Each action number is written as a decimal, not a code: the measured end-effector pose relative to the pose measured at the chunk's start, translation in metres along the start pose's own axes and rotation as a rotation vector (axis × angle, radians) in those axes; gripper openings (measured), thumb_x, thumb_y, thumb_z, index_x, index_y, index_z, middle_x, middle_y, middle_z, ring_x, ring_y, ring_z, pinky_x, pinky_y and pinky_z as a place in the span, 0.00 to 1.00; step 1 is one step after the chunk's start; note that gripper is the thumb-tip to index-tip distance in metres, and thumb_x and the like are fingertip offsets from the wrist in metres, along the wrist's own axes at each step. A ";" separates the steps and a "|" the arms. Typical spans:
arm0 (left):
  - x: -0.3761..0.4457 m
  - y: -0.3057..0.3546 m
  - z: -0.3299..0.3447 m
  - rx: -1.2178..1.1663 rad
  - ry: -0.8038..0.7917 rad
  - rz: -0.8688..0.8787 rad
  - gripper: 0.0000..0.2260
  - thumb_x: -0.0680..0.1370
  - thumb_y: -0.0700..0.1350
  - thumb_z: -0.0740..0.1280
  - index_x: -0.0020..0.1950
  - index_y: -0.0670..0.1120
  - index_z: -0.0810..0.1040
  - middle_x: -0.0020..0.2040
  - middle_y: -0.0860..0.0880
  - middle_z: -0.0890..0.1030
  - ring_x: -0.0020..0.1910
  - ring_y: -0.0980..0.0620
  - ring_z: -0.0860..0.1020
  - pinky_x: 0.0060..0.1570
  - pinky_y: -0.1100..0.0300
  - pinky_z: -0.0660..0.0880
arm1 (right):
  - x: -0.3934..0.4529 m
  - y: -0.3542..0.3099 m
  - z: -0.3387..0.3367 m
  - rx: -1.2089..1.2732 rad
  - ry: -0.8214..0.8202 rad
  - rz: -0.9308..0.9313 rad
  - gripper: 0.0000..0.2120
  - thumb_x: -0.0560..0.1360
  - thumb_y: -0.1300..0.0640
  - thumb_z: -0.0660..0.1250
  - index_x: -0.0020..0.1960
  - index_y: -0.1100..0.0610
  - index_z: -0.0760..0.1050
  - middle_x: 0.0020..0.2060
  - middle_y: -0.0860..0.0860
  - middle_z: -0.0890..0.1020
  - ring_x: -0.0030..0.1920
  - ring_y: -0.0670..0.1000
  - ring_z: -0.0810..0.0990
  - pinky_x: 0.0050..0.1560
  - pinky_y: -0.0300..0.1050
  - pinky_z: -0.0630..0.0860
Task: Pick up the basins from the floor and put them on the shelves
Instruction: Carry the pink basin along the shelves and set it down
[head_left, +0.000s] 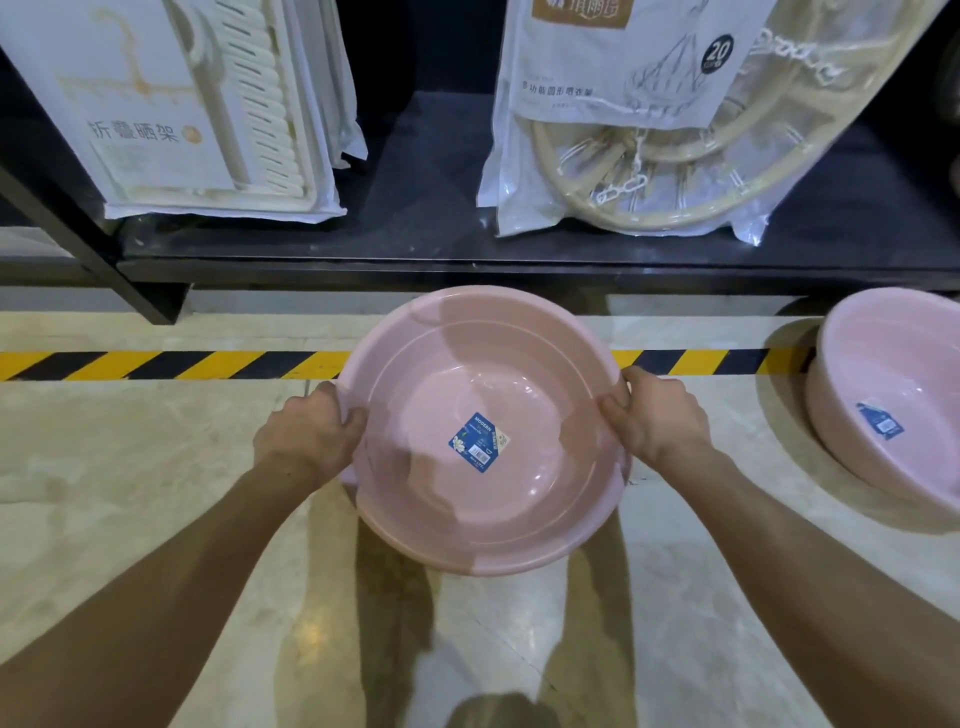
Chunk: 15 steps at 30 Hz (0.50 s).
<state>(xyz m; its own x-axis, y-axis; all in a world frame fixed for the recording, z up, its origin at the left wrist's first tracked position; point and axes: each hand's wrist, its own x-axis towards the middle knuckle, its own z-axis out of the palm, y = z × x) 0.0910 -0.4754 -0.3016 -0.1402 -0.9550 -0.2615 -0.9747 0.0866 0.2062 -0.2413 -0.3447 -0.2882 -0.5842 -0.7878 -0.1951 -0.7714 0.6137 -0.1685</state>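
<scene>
Holding a round pink basin (483, 431) by its rim, mouth up, just in front of the black shelf (415, 249) and partly covering the yellow-and-black floor tape (156, 365). Showing a blue label (479, 441) on the inside bottom. Gripping the basin's left rim with the left hand (306, 434), thumb hooked inside, fingers wrapped under the edge. Clamping the opposite rim with the right hand (657, 421) the same way. Casting a dark shadow on the pale tiled floor (130, 467) beneath the basin. Sitting right of the held basin, a second pink basin (893, 400) on the floor, tilted, partly cut off at the frame edge. Leaning on the shelf beyond the basin, a packaged folding rack (182, 104) to the left and a bagged round hanger (649, 119) to the right.
</scene>
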 end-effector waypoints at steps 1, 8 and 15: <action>0.000 0.000 0.000 -0.020 -0.004 -0.005 0.19 0.80 0.61 0.59 0.53 0.44 0.72 0.48 0.40 0.79 0.45 0.38 0.76 0.41 0.52 0.71 | 0.000 0.000 0.001 0.002 -0.008 0.006 0.15 0.78 0.45 0.61 0.55 0.55 0.74 0.49 0.60 0.80 0.49 0.65 0.78 0.41 0.50 0.68; 0.001 -0.001 0.007 -0.161 -0.065 -0.038 0.18 0.80 0.58 0.60 0.52 0.43 0.71 0.48 0.38 0.76 0.47 0.37 0.74 0.43 0.51 0.70 | -0.001 -0.003 0.007 0.016 -0.044 0.056 0.15 0.79 0.45 0.59 0.58 0.55 0.70 0.49 0.59 0.81 0.42 0.62 0.73 0.40 0.51 0.69; -0.015 -0.008 0.011 -0.196 -0.035 -0.052 0.18 0.78 0.61 0.62 0.49 0.46 0.69 0.42 0.43 0.76 0.40 0.39 0.76 0.41 0.51 0.76 | -0.025 -0.006 0.015 0.130 -0.103 0.142 0.19 0.74 0.44 0.62 0.60 0.52 0.63 0.41 0.54 0.76 0.41 0.61 0.75 0.41 0.51 0.70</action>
<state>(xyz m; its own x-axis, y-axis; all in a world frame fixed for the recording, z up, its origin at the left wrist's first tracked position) 0.0995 -0.4590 -0.3095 -0.0998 -0.9461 -0.3081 -0.9288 -0.0225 0.3700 -0.2178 -0.3278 -0.2972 -0.6510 -0.6874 -0.3221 -0.6402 0.7251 -0.2537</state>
